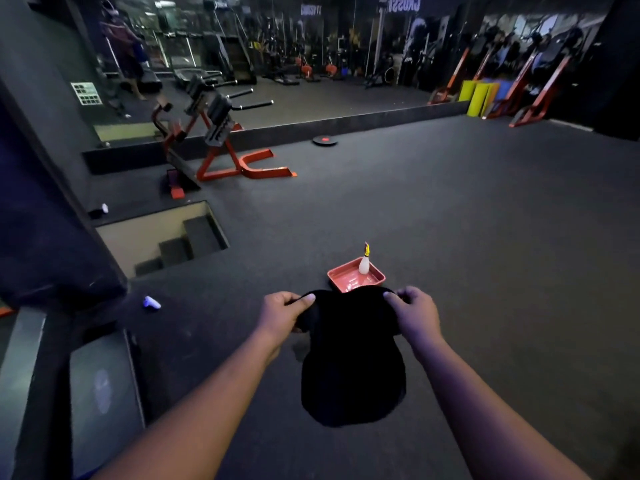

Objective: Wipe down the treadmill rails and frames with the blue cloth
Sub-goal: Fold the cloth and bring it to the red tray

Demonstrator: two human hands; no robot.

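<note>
A dark cloth (351, 362), nearly black in this dim light, hangs spread out in front of me. My left hand (282, 315) pinches its upper left corner, and my right hand (415, 315) pinches its upper right corner. Both hold the cloth up above the dark floor. A dark treadmill deck (100, 393) with a grey side rail (20, 382) lies at the lower left, apart from both hands.
A red tray (346, 280) with a white spray bottle (364, 263) stands on the floor just beyond the cloth. An open stairwell (166, 242) drops away at the left. A red exercise bench (221, 147), a round disc (325, 140) and a mirror wall stand farther back.
</note>
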